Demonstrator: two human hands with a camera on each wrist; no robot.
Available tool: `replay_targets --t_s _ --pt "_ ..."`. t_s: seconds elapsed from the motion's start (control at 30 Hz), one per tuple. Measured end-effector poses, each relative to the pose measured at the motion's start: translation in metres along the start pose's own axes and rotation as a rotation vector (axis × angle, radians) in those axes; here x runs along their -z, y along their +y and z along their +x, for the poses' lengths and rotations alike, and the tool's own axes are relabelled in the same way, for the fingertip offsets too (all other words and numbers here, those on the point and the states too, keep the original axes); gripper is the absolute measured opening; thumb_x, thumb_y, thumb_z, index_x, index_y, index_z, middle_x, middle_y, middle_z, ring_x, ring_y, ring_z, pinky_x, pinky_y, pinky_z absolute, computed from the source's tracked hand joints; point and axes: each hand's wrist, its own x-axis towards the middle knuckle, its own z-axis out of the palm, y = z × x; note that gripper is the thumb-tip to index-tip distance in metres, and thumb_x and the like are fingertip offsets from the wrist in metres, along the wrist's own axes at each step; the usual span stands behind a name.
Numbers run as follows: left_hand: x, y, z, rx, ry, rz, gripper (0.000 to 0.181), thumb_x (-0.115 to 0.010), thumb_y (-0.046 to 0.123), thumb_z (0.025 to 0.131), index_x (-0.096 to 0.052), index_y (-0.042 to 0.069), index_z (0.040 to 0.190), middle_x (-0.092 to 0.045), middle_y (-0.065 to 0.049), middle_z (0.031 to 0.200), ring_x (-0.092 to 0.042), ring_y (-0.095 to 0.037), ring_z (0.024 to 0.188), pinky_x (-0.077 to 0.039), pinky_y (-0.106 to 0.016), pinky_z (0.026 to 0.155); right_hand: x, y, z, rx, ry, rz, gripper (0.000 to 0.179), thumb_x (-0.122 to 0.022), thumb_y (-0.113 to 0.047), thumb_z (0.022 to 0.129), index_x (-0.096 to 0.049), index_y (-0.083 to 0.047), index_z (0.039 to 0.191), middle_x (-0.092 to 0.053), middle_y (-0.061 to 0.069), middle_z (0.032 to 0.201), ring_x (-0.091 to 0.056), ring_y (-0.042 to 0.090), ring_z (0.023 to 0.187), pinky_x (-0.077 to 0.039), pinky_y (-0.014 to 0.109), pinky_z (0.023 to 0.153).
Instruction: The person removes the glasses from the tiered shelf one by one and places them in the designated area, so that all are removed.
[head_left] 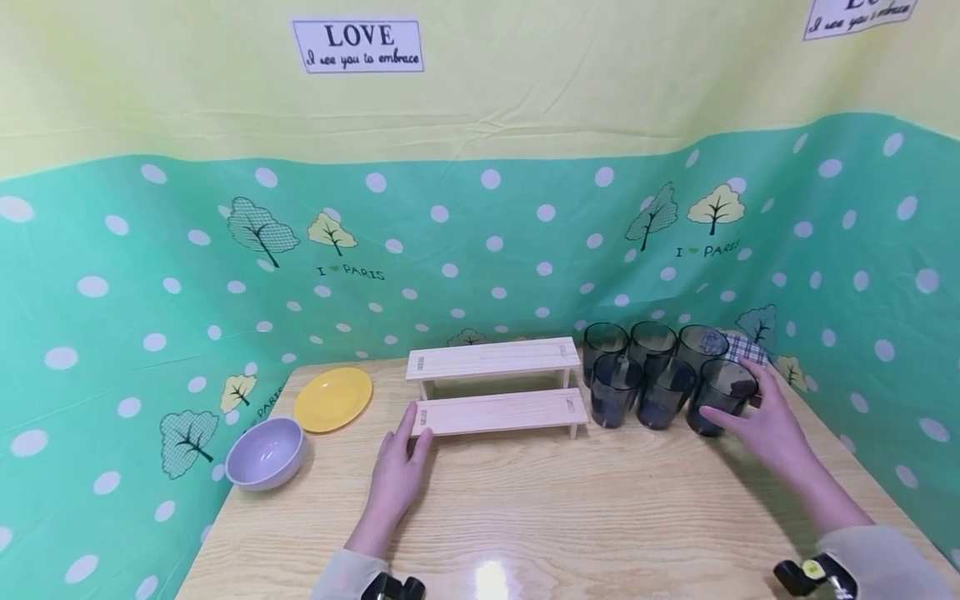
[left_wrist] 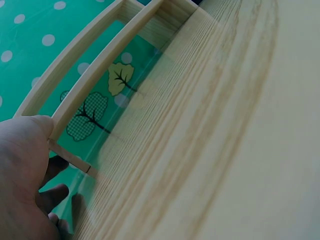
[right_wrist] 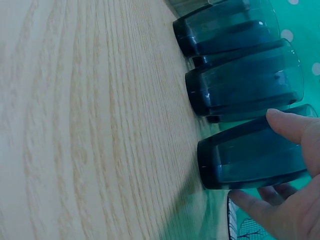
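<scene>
Toward the right, my right hand (head_left: 765, 421) grips a dark, see-through drinking glass (head_left: 723, 392), thumb on one side and fingers round the other. The glass (right_wrist: 255, 155) stands upright at the front right of a group of similar glasses (head_left: 615, 387). My left hand (head_left: 397, 471) holds the left end of the lower of two pale wooden shelf risers (head_left: 498, 414), thumb at its front corner and index finger along its end. From the left wrist, the riser's end (left_wrist: 70, 157) shows close to the thumb and fingers. A taller riser (head_left: 491, 358) stands right behind.
A yellow plate (head_left: 332, 400) and a lilac bowl (head_left: 266, 454) sit on the left of the wooden table (head_left: 570, 508). Behind the glasses lies a checked cloth (head_left: 745, 347). A green dotted curtain (head_left: 480, 242) closes off the back and sides.
</scene>
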Motion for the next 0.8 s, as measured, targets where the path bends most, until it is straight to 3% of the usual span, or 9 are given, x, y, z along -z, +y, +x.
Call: replay_targets --t_s 0.13,0.4,0.6,0.8 --pt "0.000 0.001 0.001 -0.008 -0.006 -0.006 0.070 -0.052 0.050 0.117 -0.031 0.020 0.176 -0.036 -0.022 0.175 -0.021 -0.062 0.159 -0.021 -0.077 0.126 0.004 -0.004 -0.003 0.040 0.015 -0.013 0.119 -0.086 -0.037 0.100 -0.002 -0.003 0.176 0.003 0.038 0.177 -0.016 0.074 0.150 -0.025 0.091 0.111" --pt "0.003 0.005 0.006 -0.102 -0.026 0.038 0.072 -0.053 0.045 0.117 -0.029 0.011 0.176 -0.031 -0.023 0.177 -0.025 -0.054 0.162 -0.021 -0.068 0.131 0.011 -0.023 -0.010 0.177 0.092 -0.157 0.121 -0.090 -0.038 0.096 -0.006 -0.007 0.178 -0.009 0.045 0.173 -0.016 0.074 0.151 -0.020 0.092 0.113" --pt "0.012 0.010 0.006 -0.199 -0.013 0.202 0.072 -0.056 0.040 0.117 -0.029 0.004 0.174 -0.027 -0.022 0.178 -0.021 -0.048 0.165 -0.012 -0.065 0.134 0.002 -0.048 -0.013 0.367 0.169 -0.317 0.116 -0.095 -0.030 0.090 -0.021 -0.002 0.175 -0.028 0.042 0.168 -0.026 0.068 0.151 -0.018 0.083 0.123" --pt "0.018 0.018 0.001 -0.322 0.026 0.405 0.076 -0.067 0.039 0.112 -0.035 0.004 0.172 -0.031 -0.023 0.176 -0.023 -0.050 0.164 -0.007 -0.068 0.134 -0.015 -0.076 -0.021 0.456 0.142 -0.426 0.105 -0.086 -0.037 0.099 -0.022 -0.004 0.175 -0.027 0.036 0.173 -0.017 0.057 0.162 -0.001 0.068 0.134"
